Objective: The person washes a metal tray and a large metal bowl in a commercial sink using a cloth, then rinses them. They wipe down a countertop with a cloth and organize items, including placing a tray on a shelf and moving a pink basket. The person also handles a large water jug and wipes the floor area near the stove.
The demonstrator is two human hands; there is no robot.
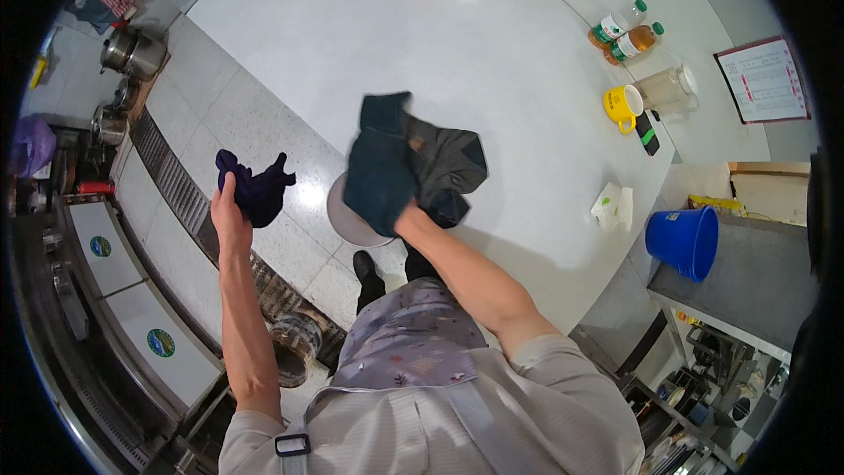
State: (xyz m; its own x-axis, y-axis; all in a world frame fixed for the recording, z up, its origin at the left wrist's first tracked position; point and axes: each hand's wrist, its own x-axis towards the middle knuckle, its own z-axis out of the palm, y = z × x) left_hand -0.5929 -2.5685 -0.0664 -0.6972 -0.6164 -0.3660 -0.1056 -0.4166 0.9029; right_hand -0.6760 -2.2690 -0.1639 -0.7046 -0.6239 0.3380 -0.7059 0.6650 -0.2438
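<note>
My left hand [231, 211] is closed around a bunched dark purple cloth [259, 192], held out over the tiled floor. My right hand [410, 219] is at the lower edge of a dark teal and grey cloth item [382, 168], possibly a garment, partly over the white tabletop [527, 105]; its fingers are hidden by the fabric. Beneath the teal part, a round, light-coloured container [339, 211] shows only in part.
A yellow mug [623, 105], a clear pitcher [666, 90], two bottles [634, 43] and a tissue pack [613, 206] stand to the right. A blue bucket [682, 242] sits beyond the table. Steel pots [135, 53] are at far left.
</note>
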